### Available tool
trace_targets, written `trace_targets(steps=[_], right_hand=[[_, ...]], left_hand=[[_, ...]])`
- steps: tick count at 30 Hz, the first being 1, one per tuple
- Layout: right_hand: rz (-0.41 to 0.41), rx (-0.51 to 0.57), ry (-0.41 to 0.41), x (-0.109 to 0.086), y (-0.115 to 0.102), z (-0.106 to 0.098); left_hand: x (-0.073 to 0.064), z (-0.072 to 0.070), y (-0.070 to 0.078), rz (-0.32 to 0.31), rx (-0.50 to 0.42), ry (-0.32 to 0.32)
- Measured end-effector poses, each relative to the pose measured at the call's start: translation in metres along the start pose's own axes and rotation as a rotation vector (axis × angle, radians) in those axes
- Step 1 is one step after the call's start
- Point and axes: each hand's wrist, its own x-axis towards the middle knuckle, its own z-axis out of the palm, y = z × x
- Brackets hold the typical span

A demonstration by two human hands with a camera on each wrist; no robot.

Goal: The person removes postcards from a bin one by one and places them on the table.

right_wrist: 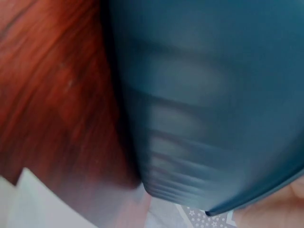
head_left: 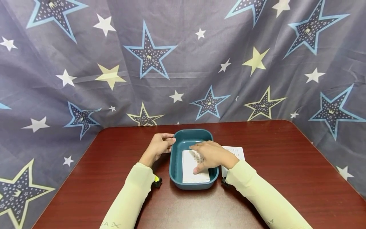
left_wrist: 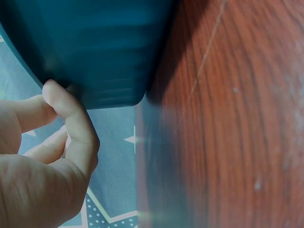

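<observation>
At the frame's centre, the left hand (head_left: 159, 147) pinched the blue tray (head_left: 192, 186) by its rim; the right hand (head_left: 213, 155), fingers spread, was over the white papers (head_left: 188, 175) inside. Settling the papers seemed in hand; the next move likely called for lifting the right hand clear.

We can't pin the rm type; looks like an indoor tabletop setup: star-print cloth (head_left: 186, 71) hung behind wood-grain tbl (head_left: 281, 162).

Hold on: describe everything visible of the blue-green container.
The deep blue-green rectangular container, apparently smooth plastic, has rounded corners, a thin rim and an open top. It stands upright on the reddish-brown wood-grain table. White paper sheets lie inside, under the right hand; the left hand touches its rim.
</observation>
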Motion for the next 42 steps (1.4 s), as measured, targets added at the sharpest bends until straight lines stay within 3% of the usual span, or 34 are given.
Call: trace_targets(steps=[16,42], right_hand=[[0.039,-0.042,-0.035,-0.0011,-0.004,0.0074],[0.085,-0.043,-0.028,0.0017,-0.0065,0.0044]], left_hand=[[-0.0034,0.0018,-0.0061,0.026,0.001,0.008],[-0.0049,0.0014,-0.0009,0.039,-0.002,0.004]])
